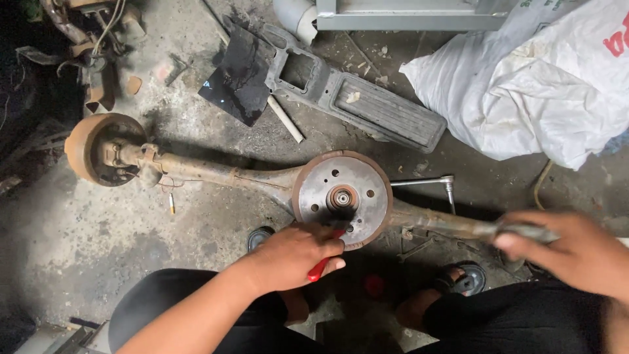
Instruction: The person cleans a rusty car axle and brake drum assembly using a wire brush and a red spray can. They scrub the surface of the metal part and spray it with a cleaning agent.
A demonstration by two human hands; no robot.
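Note:
A rusty axle housing (216,174) lies across the concrete floor, with a round hub plate (343,196) in its middle and a brake drum (98,148) at its left end. My left hand (295,254) is closed on a red-handled tool (319,269) whose dark tip rests on the lower part of the hub plate, near the centre bearing (343,196). My right hand (576,252) grips a grey metal tool (517,231), blurred, just above the axle's right arm. I am squatting behind the axle in black trousers and sandals.
A ratchet wrench (432,183) lies just right of the hub plate. Behind it are a grey rubber pedal pad (367,105), a black sheet (239,78) and a white pipe (285,119). A white sack (524,92) sits at the back right. Scrap parts (92,46) pile at the back left.

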